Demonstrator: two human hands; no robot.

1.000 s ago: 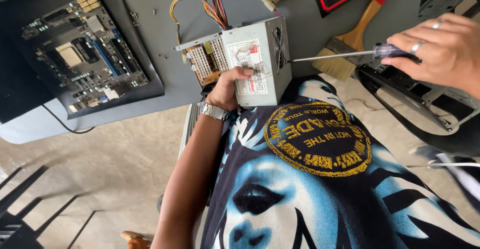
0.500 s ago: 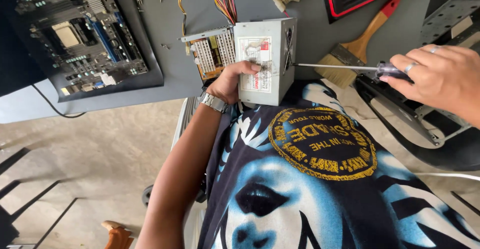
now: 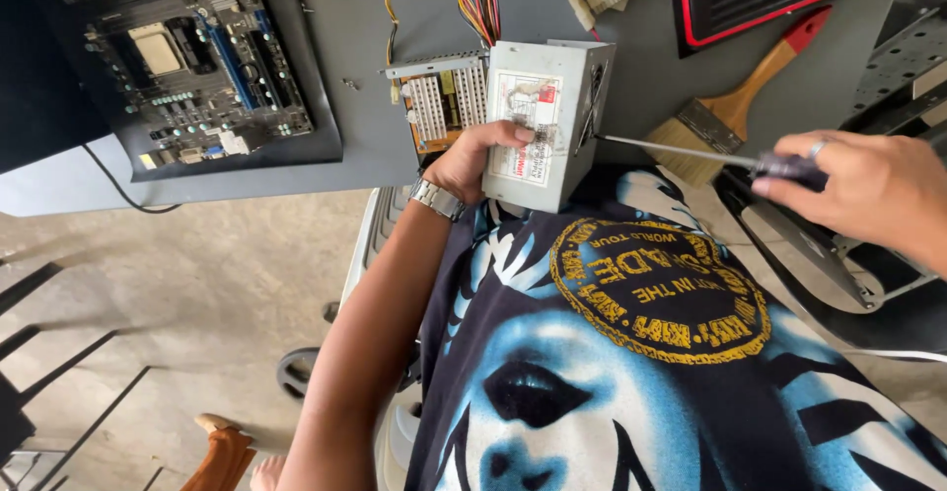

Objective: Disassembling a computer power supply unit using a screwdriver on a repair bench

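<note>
Grey sheet-metal power supply box (image 3: 541, 126) — closer in view than a moment ago — gripped by left hand (image 3: 475, 155) at table edge; right hand (image 3: 868, 190) closed around slim steel screwdriver (image 3: 691, 153), tip at box's side.

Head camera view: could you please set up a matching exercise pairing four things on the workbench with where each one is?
Things:
1. power supply box
2. screwdriver
3. paintbrush
4. motherboard

Places:
A. lying on the table beyond the screwdriver shaft
B. far left on a black mat
C. gripped by the left hand
D. held in the right hand

Pairs: 1-C, 2-D, 3-A, 4-B
</note>
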